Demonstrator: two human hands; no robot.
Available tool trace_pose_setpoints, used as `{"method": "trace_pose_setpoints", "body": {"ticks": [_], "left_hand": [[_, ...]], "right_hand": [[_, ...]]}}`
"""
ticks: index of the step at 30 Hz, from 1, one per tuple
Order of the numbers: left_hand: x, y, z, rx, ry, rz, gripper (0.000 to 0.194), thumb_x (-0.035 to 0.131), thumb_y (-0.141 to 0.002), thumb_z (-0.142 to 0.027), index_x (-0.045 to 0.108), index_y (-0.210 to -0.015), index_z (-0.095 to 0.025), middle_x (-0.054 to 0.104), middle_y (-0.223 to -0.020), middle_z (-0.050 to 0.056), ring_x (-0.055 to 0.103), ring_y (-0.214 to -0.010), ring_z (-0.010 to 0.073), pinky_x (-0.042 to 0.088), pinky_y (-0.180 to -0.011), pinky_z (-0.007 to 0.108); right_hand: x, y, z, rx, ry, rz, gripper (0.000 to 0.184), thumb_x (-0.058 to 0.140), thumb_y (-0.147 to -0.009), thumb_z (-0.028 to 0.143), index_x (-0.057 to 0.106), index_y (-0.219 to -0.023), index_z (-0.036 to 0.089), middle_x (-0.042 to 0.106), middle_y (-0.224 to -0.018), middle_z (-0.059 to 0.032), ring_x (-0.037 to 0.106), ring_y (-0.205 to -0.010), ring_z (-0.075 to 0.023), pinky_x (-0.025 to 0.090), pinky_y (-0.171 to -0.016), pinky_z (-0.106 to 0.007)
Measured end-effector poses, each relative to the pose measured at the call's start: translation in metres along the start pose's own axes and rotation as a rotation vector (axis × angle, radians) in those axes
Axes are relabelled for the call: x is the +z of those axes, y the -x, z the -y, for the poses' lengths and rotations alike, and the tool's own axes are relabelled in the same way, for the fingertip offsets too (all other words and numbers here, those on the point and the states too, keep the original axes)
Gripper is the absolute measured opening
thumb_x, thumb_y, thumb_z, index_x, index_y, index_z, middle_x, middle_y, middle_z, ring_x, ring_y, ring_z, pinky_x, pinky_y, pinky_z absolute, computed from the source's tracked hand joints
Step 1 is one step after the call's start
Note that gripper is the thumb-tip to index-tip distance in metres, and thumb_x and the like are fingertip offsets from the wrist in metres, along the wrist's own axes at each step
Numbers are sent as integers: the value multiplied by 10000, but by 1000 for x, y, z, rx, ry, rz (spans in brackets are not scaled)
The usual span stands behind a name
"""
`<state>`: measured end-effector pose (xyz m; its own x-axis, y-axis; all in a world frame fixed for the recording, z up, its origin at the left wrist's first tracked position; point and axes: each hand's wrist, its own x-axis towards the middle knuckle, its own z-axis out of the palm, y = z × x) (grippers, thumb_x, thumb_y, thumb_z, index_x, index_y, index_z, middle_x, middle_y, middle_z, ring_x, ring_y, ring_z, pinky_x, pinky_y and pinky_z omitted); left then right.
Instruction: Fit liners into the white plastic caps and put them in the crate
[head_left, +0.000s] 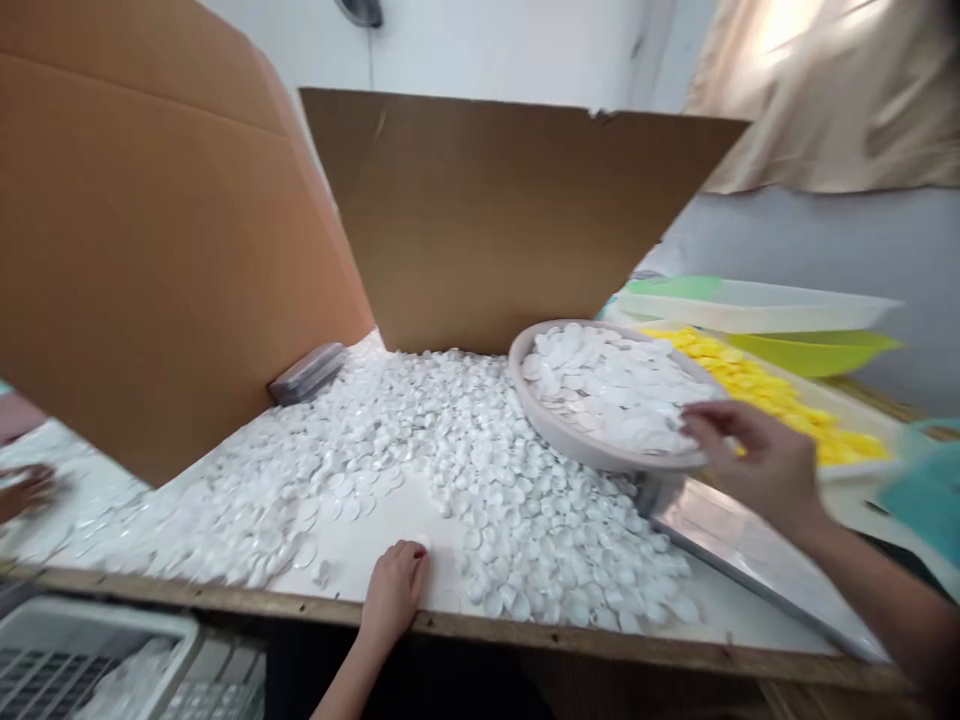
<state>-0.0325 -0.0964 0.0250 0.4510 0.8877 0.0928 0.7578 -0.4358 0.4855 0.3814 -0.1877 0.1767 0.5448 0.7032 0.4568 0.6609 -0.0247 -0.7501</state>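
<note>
My left hand point(395, 588) rests at the table's front edge with its fingers curled. A small white piece point(423, 543) shows at its fingertips. Over the right rim of a round pale tray point(551, 430), my right hand point(757, 455) reaches in with thumb and forefinger brought together on the flat white discs point(600, 385) that fill it. They appear to pinch one disc, though its outline is hard to make out. Small white cup-like pieces point(562, 550) lie heaped between my hands and spread leftward. A few loose discs point(349, 505) lie beyond my left hand.
Cardboard panels point(517, 220) stand at the back and left point(150, 230). A clear plastic box point(307, 373) leans there. Yellow pieces point(780, 395) fill a bin at right, beside a flat metal-edged tray point(750, 540). Another person's hand point(26, 490) is far left, above a white basket point(97, 610).
</note>
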Motion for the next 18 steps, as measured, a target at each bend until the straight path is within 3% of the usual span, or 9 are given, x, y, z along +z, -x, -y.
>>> {"method": "trace_pose_setpoints", "body": {"ticks": [2,4,5,8,12,15,18], "left_hand": [[-3,2,-5,-34,9,-1,275,289,-809,-287,533,-824,-162,537,-809,63,495,-790,163,369,-737,297],[-5,4,-6,-43,16,-26,254,307,-805,-277,534,-814,-165,536,-806,59,493,-799,163,359,-746,296],[-5,4,-4,-46,22,-47,245,314,-803,-276,534,-813,-168,536,-808,56,491,-805,162,354,-751,296],[-5,3,5,-110,47,-141,229,332,-799,-289,522,-844,-171,530,-838,50,483,-821,153,349,-758,288],[-3,-4,15,-224,-2,-131,351,469,-716,-367,488,-1008,-172,491,-960,65,456,-882,175,340,-778,299],[-1,-7,13,-256,-84,-42,454,545,-646,-390,487,-1060,-214,462,-1005,68,431,-915,204,328,-778,318],[-1,-6,11,-257,-81,-31,370,542,-655,-353,528,-1001,-225,463,-1003,65,430,-912,200,324,-774,310]], "right_hand": [[53,27,27,-159,-46,277,182,557,-665,335,597,-822,253,582,-832,-50,525,-773,-204,407,-733,-334],[102,52,41,-109,-155,579,176,542,-664,327,622,-780,221,599,-773,-51,530,-690,-189,416,-667,-318],[125,62,44,-42,-191,666,185,525,-672,325,624,-771,205,602,-728,-52,527,-646,-183,416,-632,-312],[185,86,46,-17,-197,727,198,461,-713,289,620,-784,193,607,-755,-48,530,-680,-181,405,-652,-300],[245,107,51,-278,44,814,225,417,-755,202,598,-888,180,577,-865,-59,496,-840,-174,357,-776,-286],[276,115,56,-447,272,807,208,475,-727,176,577,-909,175,546,-928,-71,440,-922,-200,326,-800,-301],[291,115,59,-520,378,777,159,487,-716,154,577,-846,167,551,-899,-79,430,-910,-221,319,-780,-319]]}}
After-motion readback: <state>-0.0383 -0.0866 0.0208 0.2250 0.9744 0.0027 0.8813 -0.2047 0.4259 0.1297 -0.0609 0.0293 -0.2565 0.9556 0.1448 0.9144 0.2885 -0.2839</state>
